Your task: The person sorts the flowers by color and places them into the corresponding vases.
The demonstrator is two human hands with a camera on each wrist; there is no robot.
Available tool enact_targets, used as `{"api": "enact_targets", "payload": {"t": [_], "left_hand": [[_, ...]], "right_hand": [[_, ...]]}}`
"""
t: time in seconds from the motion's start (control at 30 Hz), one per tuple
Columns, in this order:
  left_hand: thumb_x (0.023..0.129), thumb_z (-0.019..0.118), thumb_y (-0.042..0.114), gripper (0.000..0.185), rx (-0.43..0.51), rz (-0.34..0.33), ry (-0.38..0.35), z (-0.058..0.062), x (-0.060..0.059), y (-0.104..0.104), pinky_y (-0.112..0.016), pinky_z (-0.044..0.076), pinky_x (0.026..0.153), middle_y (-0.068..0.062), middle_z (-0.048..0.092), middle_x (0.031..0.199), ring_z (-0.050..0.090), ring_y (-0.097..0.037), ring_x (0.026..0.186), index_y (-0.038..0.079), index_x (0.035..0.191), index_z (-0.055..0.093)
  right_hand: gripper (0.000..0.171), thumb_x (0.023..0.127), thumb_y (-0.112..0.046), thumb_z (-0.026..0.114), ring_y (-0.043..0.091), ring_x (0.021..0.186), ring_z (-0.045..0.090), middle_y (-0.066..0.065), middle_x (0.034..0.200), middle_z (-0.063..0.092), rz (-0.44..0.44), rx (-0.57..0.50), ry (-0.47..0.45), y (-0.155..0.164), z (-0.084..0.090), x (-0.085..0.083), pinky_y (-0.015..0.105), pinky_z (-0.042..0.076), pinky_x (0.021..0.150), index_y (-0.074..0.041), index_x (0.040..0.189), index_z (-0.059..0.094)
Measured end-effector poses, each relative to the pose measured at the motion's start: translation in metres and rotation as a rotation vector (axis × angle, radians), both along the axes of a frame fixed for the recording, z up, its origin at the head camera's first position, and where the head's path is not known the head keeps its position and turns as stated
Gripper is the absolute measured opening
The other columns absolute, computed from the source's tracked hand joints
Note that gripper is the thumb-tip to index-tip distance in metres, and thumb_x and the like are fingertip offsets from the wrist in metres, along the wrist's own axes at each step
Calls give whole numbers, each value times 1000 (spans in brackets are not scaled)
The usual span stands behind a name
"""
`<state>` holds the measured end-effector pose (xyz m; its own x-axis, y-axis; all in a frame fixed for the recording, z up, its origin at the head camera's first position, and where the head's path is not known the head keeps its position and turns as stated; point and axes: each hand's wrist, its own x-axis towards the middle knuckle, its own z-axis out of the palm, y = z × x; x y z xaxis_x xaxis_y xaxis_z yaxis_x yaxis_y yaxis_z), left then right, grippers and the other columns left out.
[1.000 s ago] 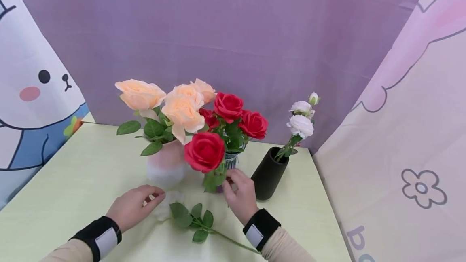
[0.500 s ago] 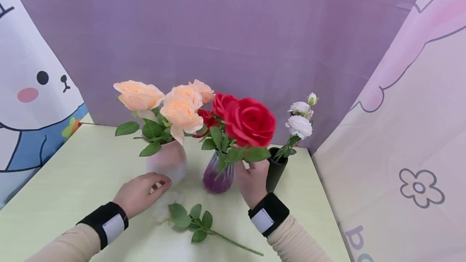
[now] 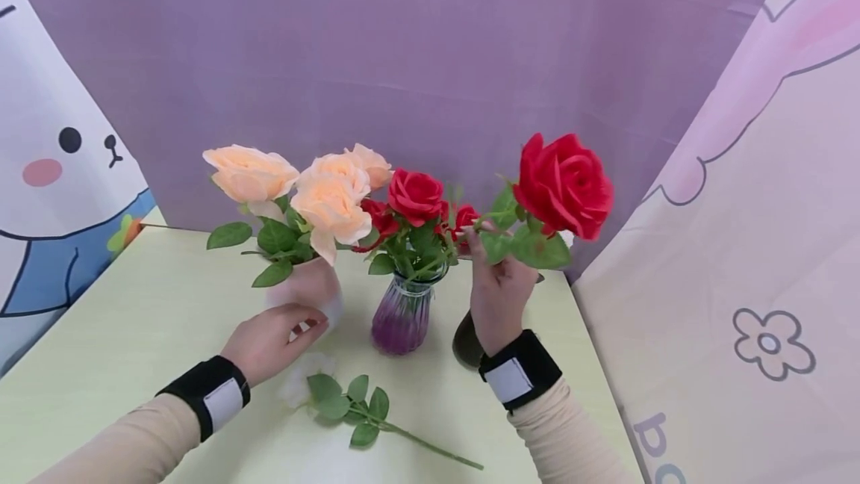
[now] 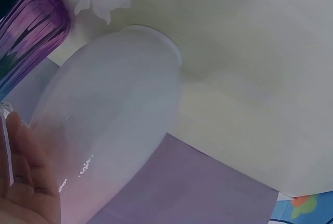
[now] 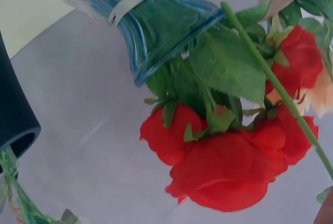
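Observation:
My right hand (image 3: 487, 249) pinches the green stem (image 5: 270, 78) of a red rose (image 3: 564, 185), held up in the air to the right of the purple glass vase (image 3: 402, 316). That vase holds more red roses (image 3: 416, 196). My left hand (image 3: 305, 322) rests with straight fingers against the base of the white-pink vase (image 3: 312, 286), which carries peach roses (image 3: 322, 193). The left wrist view shows this pale vase (image 4: 104, 130) close up beside my palm (image 4: 21, 182).
A white flower (image 3: 305, 387) with a leafy stem (image 3: 403, 435) lies on the pale green table (image 3: 134, 320) in front of the vases. A black vase (image 3: 463, 342) stands half hidden behind my right wrist. Cloth backdrops close in the back and both sides.
My right hand has drawn the red rose out of the purple vase and carried it up and to the right. The left hand crept forward to the pale vase's base.

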<state>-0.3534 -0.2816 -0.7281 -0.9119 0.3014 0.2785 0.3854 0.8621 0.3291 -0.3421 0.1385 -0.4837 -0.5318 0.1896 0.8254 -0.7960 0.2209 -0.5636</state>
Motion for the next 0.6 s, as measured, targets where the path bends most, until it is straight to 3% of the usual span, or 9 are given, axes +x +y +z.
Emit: {"api": "enact_targets", "payload": {"t": [0.1,0.23,0.4,0.6], "left_hand": [[92,49,68,15,4,-9,13,5,-1,6,-30,51,67,40,55,103,56,10,85,70,107,50],[92,51,66,15,18,-15,28,4,-2,10,-29,50,67,40,54,104,56,11,85,70,107,50],[93,52,65,16,22,-41,15,-4,-5,16,-28,51,69,40,54,106,55,13,85,69,108,50],[92,49,68,15,23,-22,-4,-15,-8,22,-28,51,68,41,54,105,55,12,84,70,108,50]], "right_hand": [[28,88,-1,72,25,83,55,16,92,69,-25,-25,-20,4,1,0,30,45,73,-12,114,74],[28,89,1,70,26,83,51,19,91,66,-13,-51,-29,6,1,0,31,42,73,-10,115,73],[27,89,3,70,30,91,54,20,102,69,-21,-69,-1,5,4,-1,33,47,81,-6,115,71],[26,90,-11,73,29,90,64,11,102,73,-81,8,-35,7,-11,-10,31,50,79,-16,116,73]]}}
